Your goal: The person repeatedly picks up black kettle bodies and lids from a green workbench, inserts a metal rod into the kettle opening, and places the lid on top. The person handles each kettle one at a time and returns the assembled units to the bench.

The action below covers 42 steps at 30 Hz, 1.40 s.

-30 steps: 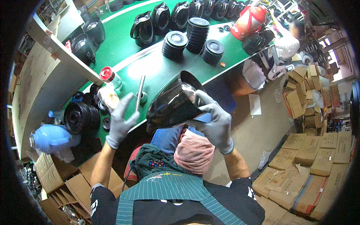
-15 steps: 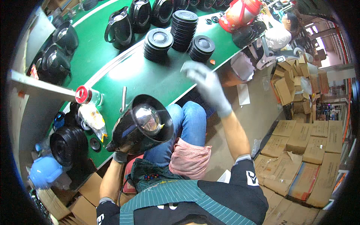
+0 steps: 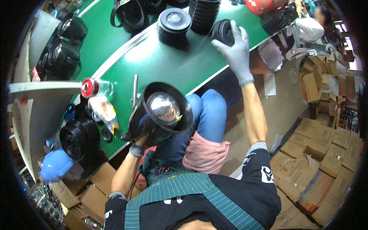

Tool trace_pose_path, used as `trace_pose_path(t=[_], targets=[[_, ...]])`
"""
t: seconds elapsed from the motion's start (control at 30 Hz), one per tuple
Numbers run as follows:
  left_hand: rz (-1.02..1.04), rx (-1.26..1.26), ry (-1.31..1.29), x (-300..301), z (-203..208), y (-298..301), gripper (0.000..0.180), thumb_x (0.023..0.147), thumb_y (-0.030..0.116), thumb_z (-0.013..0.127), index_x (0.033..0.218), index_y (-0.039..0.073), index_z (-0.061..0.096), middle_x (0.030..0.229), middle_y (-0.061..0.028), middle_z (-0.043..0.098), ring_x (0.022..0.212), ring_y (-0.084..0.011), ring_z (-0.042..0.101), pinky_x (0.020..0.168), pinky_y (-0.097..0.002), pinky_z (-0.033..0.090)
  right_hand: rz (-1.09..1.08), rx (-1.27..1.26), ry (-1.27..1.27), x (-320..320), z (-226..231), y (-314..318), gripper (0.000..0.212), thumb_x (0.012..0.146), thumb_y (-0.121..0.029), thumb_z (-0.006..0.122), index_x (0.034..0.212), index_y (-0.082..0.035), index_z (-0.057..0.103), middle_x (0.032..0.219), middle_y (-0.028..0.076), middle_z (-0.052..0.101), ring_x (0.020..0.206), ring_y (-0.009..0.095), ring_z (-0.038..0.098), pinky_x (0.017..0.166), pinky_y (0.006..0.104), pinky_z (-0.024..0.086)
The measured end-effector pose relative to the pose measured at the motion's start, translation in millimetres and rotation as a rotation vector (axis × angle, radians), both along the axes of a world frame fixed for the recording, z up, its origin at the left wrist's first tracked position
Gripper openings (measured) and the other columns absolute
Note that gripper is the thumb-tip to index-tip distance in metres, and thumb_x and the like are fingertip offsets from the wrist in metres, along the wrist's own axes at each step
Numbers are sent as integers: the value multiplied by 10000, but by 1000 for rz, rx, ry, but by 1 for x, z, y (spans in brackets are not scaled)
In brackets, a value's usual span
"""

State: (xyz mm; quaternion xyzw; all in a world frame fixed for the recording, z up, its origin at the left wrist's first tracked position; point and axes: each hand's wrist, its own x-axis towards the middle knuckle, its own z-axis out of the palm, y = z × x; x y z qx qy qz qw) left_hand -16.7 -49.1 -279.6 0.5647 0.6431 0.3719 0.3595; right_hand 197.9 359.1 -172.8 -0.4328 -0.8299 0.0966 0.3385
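Observation:
A black electric kettle body is tilted over my lap, its open round bottom facing up with shiny metal inside. My left hand supports it from the near side; most of the fingers are hidden by the kettle. My gloved right hand reaches out over the bench. Its thumb and fingers are round the black round kettle base on top of a short stack. Taller stacks of similar black bases stand to its left. A thin metal rod stands behind the kettle.
On the green bench are a red-lidded jar, a plastic packet and several black kettles. A blue bag-like thing is at left. Cardboard boxes fill the right. A co-worker sits far right.
My right hand has gone forward to the short stack and closed round its top base. The kettle stays in my left hand. The whole view has shifted.

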Motion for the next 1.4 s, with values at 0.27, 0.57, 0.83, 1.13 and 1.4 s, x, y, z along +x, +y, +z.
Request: trace_pose_path(t=[0.27,0.57,0.83,1.13,1.4], targets=[[-157,77,143,18,20,5,556,1127,313,540,1611,52,456,1627,-143,511,1455,-279,538,1249,-461,428,683,-528,184,43,75,-209,1229,619,-482,982,1659,-117,439,1663,256,353,1523,459,381,1272,500,307],[-166,-242,-1405,18,19,-28,577,1065,228,670,1588,58,493,1610,-134,541,1436,-265,556,1249,-449,430,827,-281,280,90,72,-274,1216,589,-567,988,1617,-130,510,1679,302,302,1539,504,333,1269,558,277],[-166,769,666,14,184,16,327,856,136,739,1140,-15,794,1031,-202,791,989,-343,780,978,-451,612,346,-1113,573,126,9,-305,807,1118,-398,554,1670,86,219,1640,233,407,1538,311,403,1283,376,292],[102,310,-7,34,157,-1,348,897,152,722,1190,-25,782,1062,-153,805,995,-229,777,927,-365,597,548,-625,599,112,71,-323,838,1158,-560,328,1706,47,149,1774,236,200,1648,336,191,1332,411,139],[21,325,-154,18,158,0,419,889,206,752,1223,-46,755,1078,-156,797,991,-229,777,927,-356,599,441,-1094,561,143,74,-325,790,1177,-542,210,1697,51,193,1756,202,271,1631,282,241,1334,395,164]])
